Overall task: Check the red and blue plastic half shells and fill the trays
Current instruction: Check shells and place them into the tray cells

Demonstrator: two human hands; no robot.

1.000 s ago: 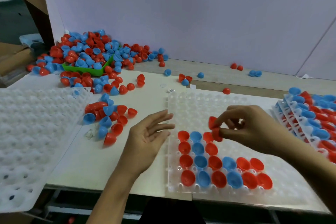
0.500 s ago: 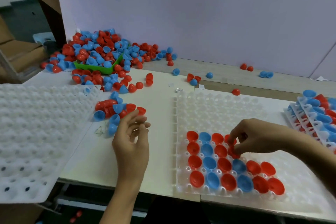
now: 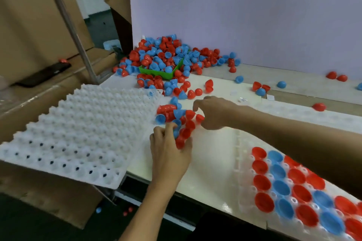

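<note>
A small cluster of red and blue half shells (image 3: 176, 116) lies on the white table between both hands. My left hand (image 3: 169, 151) curls its fingers around red and blue shells at the near side of that cluster. My right hand (image 3: 213, 112) reaches across from the right and pinches a red shell (image 3: 199, 118) at the cluster's right edge. At the lower right, the clear tray (image 3: 244, 197) holds rows of red and blue shells (image 3: 278, 186), open side up; my right forearm crosses above it.
A large heap of shells (image 3: 166, 56) spills over a green bin (image 3: 158, 73) at the back. An empty white dimpled tray (image 3: 78, 133) hangs over the table's left edge. Stray shells (image 3: 260, 88) dot the back. Cardboard boxes (image 3: 29, 25) and a metal post stand left.
The view swung left. My right hand left the clear tray and moved to the small cluster. My left hand closed on shells there.
</note>
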